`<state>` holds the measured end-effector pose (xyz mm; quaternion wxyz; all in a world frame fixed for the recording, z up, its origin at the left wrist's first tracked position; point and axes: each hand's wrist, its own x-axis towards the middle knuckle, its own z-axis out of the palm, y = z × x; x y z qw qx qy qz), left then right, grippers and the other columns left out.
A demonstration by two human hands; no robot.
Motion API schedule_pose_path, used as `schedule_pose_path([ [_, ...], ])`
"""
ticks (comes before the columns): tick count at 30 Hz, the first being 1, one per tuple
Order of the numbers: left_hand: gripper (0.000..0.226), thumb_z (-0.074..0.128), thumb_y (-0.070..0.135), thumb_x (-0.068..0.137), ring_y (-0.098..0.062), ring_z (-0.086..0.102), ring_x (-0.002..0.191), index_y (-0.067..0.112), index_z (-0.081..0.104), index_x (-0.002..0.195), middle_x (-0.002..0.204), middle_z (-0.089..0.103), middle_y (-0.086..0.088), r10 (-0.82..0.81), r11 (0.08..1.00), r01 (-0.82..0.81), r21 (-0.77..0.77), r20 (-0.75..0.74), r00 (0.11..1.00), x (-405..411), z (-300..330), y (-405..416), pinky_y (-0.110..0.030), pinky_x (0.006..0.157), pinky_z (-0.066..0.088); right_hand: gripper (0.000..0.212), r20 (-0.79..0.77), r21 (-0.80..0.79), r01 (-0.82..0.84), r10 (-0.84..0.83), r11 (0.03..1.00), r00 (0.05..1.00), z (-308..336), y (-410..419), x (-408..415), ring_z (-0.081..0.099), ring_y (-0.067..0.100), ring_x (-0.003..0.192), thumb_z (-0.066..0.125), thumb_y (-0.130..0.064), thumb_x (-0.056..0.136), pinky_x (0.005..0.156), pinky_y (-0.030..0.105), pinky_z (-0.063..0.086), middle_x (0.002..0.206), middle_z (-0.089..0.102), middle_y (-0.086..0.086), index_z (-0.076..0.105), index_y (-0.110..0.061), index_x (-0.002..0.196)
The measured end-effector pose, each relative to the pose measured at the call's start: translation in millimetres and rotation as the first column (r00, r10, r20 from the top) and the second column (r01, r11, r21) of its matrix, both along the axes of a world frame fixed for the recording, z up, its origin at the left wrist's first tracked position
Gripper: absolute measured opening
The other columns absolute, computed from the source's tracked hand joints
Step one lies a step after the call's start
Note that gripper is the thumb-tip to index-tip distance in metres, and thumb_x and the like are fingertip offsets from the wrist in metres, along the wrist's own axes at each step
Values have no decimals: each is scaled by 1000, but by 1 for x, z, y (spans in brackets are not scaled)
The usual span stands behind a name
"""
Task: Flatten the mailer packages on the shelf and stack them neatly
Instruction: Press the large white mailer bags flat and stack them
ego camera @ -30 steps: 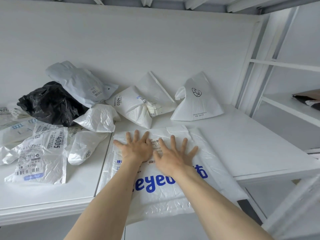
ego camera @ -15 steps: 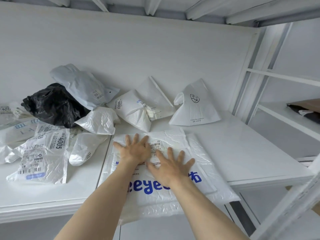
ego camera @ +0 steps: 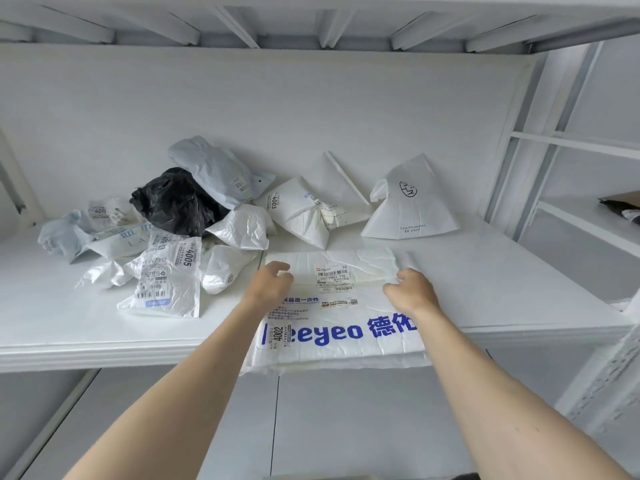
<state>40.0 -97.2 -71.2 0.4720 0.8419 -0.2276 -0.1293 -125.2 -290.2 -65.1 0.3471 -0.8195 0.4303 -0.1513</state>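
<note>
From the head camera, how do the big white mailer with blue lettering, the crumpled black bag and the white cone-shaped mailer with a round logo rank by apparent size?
1. Big white mailer with blue lettering, though it is also nearest the camera.
2. and 3. White cone-shaped mailer with a round logo and crumpled black bag look alike; no ranking.

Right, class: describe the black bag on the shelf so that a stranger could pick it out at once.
Start at the white shelf and look to the heap of crumpled mailers on its left half. At the back of that heap, near the wall, sits the black bag, partly under a grey mailer. It is the only dark, glossy package; all the others are white or pale grey.
</note>
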Motion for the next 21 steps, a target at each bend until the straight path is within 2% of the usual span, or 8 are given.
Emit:
schedule_pose_path([
  [4,46,52,22,93,-26,53,121,18,49,139,139,52,-9,-96,988,93,120,22,995,-15,1,7,-39,102,45,56,-54,-49,-9,6,999,999,-4,-8,-18,50,31,125,56,-21,84,102,38,43,142,50,5,49,-18,139],
  [7,49,51,25,95,-23,50,126,24,45,144,146,44,-5,-149,961,126,245,75,986,-24,-8,2,-30,100,42,55,-301,-164,-7,-44,986,953,-6,-13,-31,42,35,126,53,-36,86,102,44,33,138,45,4,43,-26,138],
  [9,48,48,25,96,-21,45,131,23,45,144,153,35,0,-180,936,117,331,166,970,-28,-16,-2,-29,106,35,57,-398,-171,33,-100,985,912,-11,-16,-40,38,37,125,51,-52,84,104,48,30,135,41,4,43,-25,133],
  [12,48,42,29,98,-20,36,139,23,43,145,156,29,1,-219,903,90,420,272,937,-28,-22,-6,-31,113,25,58,-400,-205,47,-127,978,907,-15,-19,-44,40,33,124,47,-59,84,101,46,32,132,47,5,48,-22,129],
  [15,45,38,28,100,-19,33,140,23,42,144,155,31,1,-259,878,83,472,323,910,-21,-22,-8,-34,116,24,50,-336,-262,1,-92,965,937,-13,-13,-38,44,30,122,47,-49,89,96,41,38,129,50,8,51,-18,128],
  [21,46,40,28,97,-20,36,138,27,41,143,154,32,2,-233,832,27,554,304,924,2,-15,-14,-43,114,27,49,-275,-166,-60,12,984,961,-13,-7,-22,52,31,117,52,-45,89,85,35,43,129,45,9,47,-15,128],
])
